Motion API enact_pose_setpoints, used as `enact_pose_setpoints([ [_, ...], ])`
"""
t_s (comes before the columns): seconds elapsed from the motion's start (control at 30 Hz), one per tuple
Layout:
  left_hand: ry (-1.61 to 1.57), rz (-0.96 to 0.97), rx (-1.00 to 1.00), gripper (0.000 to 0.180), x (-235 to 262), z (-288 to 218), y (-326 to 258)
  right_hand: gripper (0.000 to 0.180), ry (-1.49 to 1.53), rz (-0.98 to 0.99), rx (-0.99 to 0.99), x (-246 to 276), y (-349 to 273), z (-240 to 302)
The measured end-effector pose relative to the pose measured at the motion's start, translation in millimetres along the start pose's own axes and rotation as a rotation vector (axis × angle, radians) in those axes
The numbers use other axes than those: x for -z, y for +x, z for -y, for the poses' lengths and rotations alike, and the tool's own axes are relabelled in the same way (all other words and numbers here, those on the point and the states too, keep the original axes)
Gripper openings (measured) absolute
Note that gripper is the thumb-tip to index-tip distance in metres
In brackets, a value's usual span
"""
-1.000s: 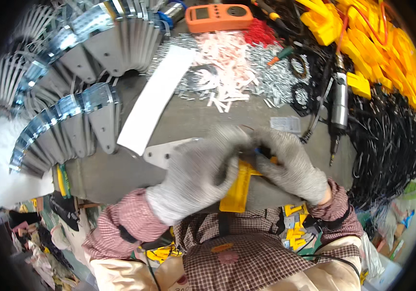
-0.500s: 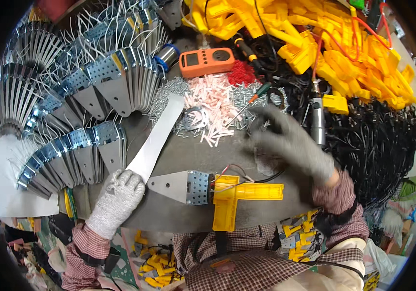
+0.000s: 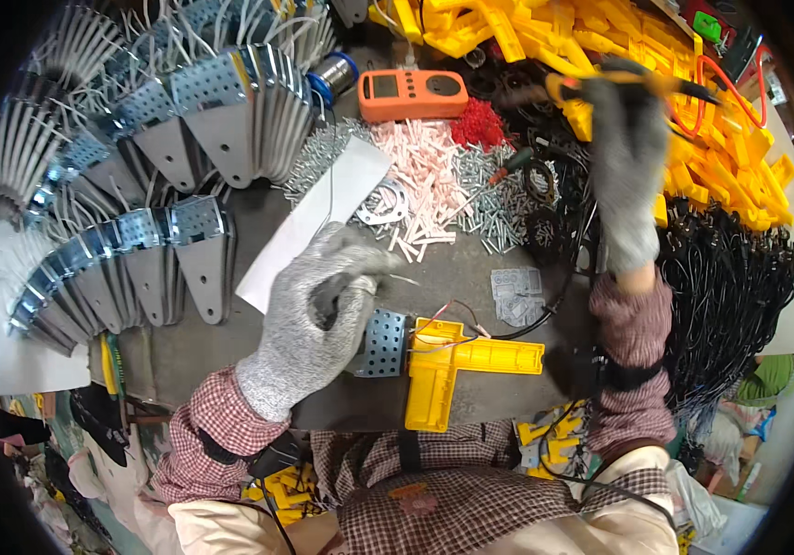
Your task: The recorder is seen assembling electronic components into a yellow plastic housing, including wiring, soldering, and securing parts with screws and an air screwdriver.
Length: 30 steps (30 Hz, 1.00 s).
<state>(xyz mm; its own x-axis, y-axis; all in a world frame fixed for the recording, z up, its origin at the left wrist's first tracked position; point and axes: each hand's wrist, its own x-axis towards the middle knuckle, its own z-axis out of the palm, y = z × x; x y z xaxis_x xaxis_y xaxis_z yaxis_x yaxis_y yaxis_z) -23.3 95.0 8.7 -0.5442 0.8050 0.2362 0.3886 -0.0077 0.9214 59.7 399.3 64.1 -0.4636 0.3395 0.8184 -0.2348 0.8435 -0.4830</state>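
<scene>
My left hand [image 3: 318, 305] pinches a thin solder wire [image 3: 403, 278], whose strand rises to a blue-rimmed spool [image 3: 333, 76]. Below its fingers, a yellow plastic housing half [image 3: 432, 384] lies open on the bench. Its perforated metal piece [image 3: 381, 347] is partly hidden by that hand. Thin wires [image 3: 452, 310] curl over the housing, and a black cable [image 3: 538, 326] leads away to the right. Up at the right, my right hand [image 3: 630, 157] is closed around a yellow-and-black soldering iron [image 3: 571, 89], blurred by motion.
Fanned metal blades [image 3: 219, 139] with white wires fill the left. An orange meter [image 3: 413, 95] stands behind pink sleeves [image 3: 420, 166] and screws. Yellow housings [image 3: 739, 157] and black cables [image 3: 721, 277] heap at right. A pale strip [image 3: 286, 240] and clear plastic pieces [image 3: 517, 296] lie mid-bench.
My left hand has left the pale strip and moved right, now holding solder wire. My right hand has gone up and taken the soldering iron from beside the meter.
</scene>
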Motion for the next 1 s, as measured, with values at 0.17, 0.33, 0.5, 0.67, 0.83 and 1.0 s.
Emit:
enact_pose_setpoints([
  [0.17,-0.09,0.062,0.031,0.028,-24.6,15.3,7.5,0.027,0.515,0.0,-0.84,7.0,-37.8,-1.6],
  [0.33,-0.008,0.071,0.002,0.036,-27.8,20.2,12.8,0.028,0.486,0.203,-0.901,-12.5,-59.7,-8.1],
  [0.5,-0.009,0.045,0.009,0.037,-32.6,28.1,9.2,0.027,0.443,0.256,-0.933,-16.6,-56.9,-4.4],
  [0.67,-0.004,0.054,0.038,0.037,-35.1,24.2,10.4,0.027,0.384,0.243,-0.881,-20.0,-57.0,-5.0],
  [0.83,0.007,0.021,0.029,0.034,-37.0,27.0,9.2,0.025,0.417,0.24,-0.955,-18.7,-56.1,-7.5],
  [1.0,-0.08,-0.022,0.042,0.034,-41.4,28.3,8.8,0.027,0.378,0.239,-0.956,-20.4,-55.0,-3.8],
])
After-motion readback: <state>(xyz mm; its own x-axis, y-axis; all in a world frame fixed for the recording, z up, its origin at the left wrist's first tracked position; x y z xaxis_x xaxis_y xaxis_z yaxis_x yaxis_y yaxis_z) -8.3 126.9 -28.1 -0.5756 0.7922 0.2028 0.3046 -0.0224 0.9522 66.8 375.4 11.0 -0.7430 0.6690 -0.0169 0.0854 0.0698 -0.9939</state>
